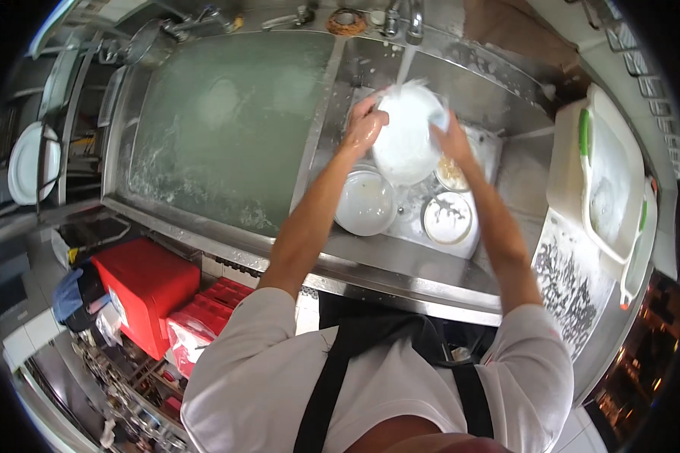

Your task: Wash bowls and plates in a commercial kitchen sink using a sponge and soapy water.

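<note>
A white plate (408,136), blurred and wet, is held up over the right sink basin under the stream of a metal faucet (415,25). My left hand (366,125) grips its left edge. At its right side is my right hand (452,136), fingers curled round the rim; something pale and bluish there is too blurred to name. On the basin floor below lie a round white dish (365,203), a small round dish with dark residue (448,218) and another with yellowish residue (453,171), partly behind my right forearm.
Cloudy water fills the left basin (226,130). White plastic tubs (612,181) with green handles stand at the right, beside a foamy steel drainboard (569,283). A coiled copper-coloured scourer (345,22) sits on the back ledge. Red containers (147,289) are at lower left.
</note>
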{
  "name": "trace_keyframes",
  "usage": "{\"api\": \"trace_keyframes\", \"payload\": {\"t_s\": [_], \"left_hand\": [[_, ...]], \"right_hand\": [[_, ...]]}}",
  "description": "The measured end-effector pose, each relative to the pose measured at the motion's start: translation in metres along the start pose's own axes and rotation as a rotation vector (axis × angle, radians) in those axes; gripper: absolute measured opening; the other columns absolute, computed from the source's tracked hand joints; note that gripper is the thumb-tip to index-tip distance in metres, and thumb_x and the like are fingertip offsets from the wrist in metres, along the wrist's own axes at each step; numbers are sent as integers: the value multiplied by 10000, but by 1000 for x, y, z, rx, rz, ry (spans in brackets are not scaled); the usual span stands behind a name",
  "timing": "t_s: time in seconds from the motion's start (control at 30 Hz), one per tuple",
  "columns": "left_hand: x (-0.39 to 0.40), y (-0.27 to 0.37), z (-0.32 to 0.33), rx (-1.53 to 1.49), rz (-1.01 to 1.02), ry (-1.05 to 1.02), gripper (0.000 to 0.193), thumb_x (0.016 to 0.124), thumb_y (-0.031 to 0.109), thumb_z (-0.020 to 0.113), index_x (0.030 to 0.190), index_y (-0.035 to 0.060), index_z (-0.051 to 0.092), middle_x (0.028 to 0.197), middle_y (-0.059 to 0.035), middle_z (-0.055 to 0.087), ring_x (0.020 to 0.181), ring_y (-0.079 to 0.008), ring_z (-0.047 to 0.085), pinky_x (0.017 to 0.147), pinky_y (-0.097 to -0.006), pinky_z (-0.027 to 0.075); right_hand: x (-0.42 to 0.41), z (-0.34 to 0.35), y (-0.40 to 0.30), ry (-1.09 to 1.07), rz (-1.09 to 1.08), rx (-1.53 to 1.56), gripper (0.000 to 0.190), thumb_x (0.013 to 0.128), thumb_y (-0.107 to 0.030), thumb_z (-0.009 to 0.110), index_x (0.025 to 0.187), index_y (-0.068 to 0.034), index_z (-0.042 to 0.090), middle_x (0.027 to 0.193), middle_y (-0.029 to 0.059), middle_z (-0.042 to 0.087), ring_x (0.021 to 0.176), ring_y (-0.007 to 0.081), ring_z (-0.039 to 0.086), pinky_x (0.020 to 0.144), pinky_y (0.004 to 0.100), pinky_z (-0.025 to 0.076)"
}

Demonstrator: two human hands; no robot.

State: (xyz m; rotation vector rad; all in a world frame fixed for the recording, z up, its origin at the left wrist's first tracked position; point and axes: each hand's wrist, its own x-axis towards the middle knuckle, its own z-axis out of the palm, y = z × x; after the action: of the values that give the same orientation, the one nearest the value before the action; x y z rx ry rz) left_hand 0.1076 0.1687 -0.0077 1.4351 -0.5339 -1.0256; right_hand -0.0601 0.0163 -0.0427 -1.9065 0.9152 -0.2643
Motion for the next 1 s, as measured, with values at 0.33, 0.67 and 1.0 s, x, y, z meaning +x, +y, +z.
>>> {"api": "trace_keyframes", "payload": {"t_s": [0.33,0.67,1.0], "left_hand": [[-26,-12,109,-563,52,322,535,860,150,629,1334,-2,433,1337,-106,472,1200,-178,442,1005,-266,328],[-10,-14,101,-583,-69,386,372,851,192,627,1170,18,547,1135,-86,572,1026,-182,534,840,-341,454],[-40,-38,33,-772,-317,149,453,939,333,463,1276,30,450,1250,-130,530,1183,-282,493,990,-442,393]], "right_hand": [[6,43,7,466,-345,-361,622,861,-223,521,1394,-14,281,1401,239,341,1311,400,292,1054,478,240],[-5,44,15,98,-433,-420,357,869,-234,492,1151,-40,593,1319,203,479,1293,308,377,1020,486,314],[-19,-41,-25,83,-206,-101,339,753,-246,602,1081,-175,652,1319,190,474,1166,368,463,1044,436,322]]}}
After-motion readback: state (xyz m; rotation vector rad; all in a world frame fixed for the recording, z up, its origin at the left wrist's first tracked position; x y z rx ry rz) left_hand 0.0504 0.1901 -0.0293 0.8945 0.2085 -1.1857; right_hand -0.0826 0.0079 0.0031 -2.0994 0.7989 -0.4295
